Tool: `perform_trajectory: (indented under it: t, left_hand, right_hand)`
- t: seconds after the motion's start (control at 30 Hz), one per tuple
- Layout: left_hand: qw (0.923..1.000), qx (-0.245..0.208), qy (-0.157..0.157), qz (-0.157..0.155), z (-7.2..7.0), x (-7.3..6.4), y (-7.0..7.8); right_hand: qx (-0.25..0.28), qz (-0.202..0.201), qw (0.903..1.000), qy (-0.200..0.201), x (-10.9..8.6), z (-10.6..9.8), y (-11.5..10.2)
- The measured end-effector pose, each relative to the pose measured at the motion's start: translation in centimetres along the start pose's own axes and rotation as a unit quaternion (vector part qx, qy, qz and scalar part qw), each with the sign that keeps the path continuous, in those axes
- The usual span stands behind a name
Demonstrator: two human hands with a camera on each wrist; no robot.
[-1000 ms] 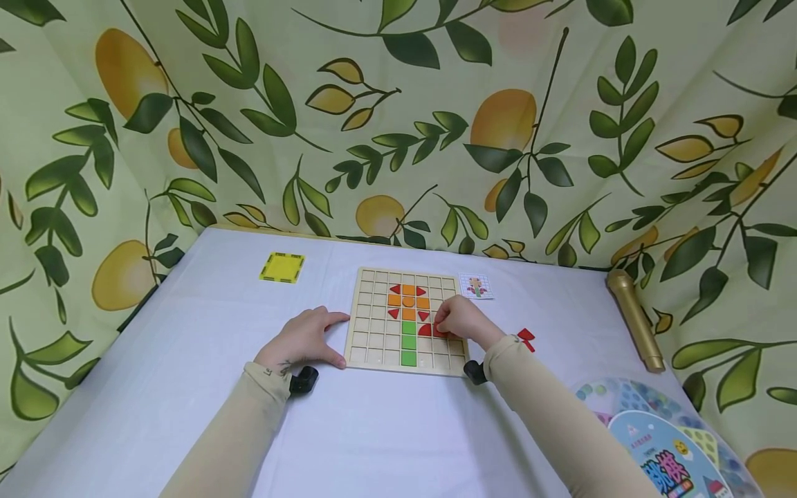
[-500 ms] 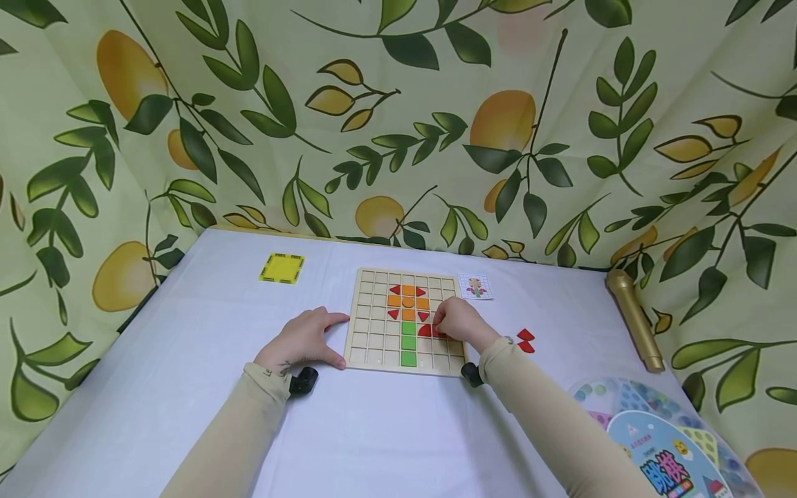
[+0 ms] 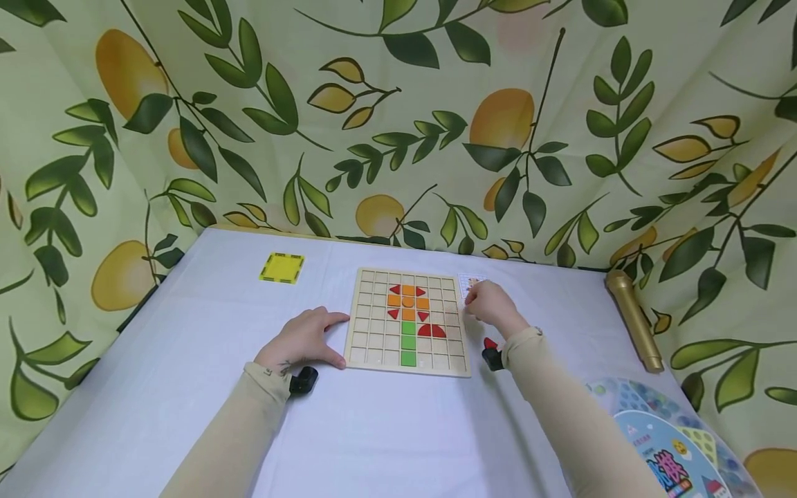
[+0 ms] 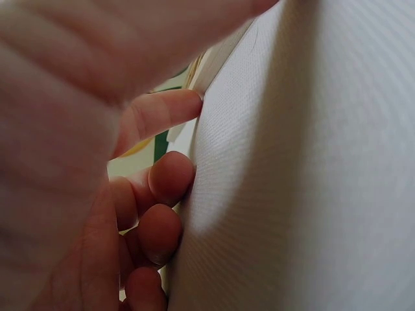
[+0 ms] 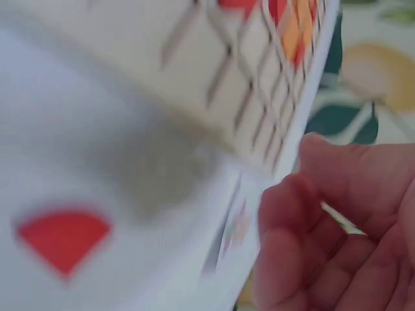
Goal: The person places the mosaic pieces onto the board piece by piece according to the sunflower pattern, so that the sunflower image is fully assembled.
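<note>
A square wooden grid board [image 3: 373, 342] lies on the table, bearing a figure of orange squares, an orange round, red triangles, a green stem and red quarter-circle pieces [image 3: 432, 331]. The left hand [image 3: 303, 337] rests at its left edge, thumb and index fingertip touching the side. In the left wrist view, the other fingers [image 4: 160, 233] bend down to the cloth. The right hand [image 3: 495, 308] hovers past the board's right edge, fingers loosely curled with nothing between them. It partly covers a small pattern card [image 3: 472, 280]. A loose red quarter-circle [image 5: 65, 236] lies on the cloth below it.
A yellow square frame [image 3: 282, 268] lies at the back left. A gold tube [image 3: 635, 321] stands out along the right edge, and a round game package [image 3: 679, 443] lies at the front right. A leaf-and-fruit patterned curtain [image 3: 398, 131] hangs behind the table.
The right hand has left the red quarter-circles on the board and moved right, over the card's edge. Its wrist now hides part of the loose red pieces. The left hand stays put.
</note>
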State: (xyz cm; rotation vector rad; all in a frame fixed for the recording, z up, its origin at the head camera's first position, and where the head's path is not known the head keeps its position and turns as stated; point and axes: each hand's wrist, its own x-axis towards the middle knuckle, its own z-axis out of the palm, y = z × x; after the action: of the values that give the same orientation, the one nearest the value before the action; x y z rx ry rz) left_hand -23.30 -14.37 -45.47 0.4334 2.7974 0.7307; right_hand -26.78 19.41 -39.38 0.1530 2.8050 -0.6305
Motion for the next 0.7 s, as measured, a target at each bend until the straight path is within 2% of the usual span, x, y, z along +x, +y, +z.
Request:
perform_trajectory:
  t: [0.13,0.27,0.43,0.7]
  left_hand:
    - [1.0000,0.002,0.001,0.005,0.0,0.0,-0.1]
    - [1.0000,0.003,0.002,0.009,-0.1,0.0,-0.1]
    - [1.0000,0.003,0.002,0.008,-0.2,0.0,0.0]
    - [1.0000,-0.001,0.001,0.005,-0.3,-0.1,0.1]
  right_hand:
    - [-0.043,0.064,0.9970,0.002,-0.1,-1.7,2.8]
    - [-0.075,0.101,0.9920,0.000,-0.7,-2.2,5.2]
    - [-0.106,0.118,0.9874,0.009,-1.5,-1.9,6.8]
    - [-0.120,0.126,0.9848,0.002,-1.7,-1.8,7.0]
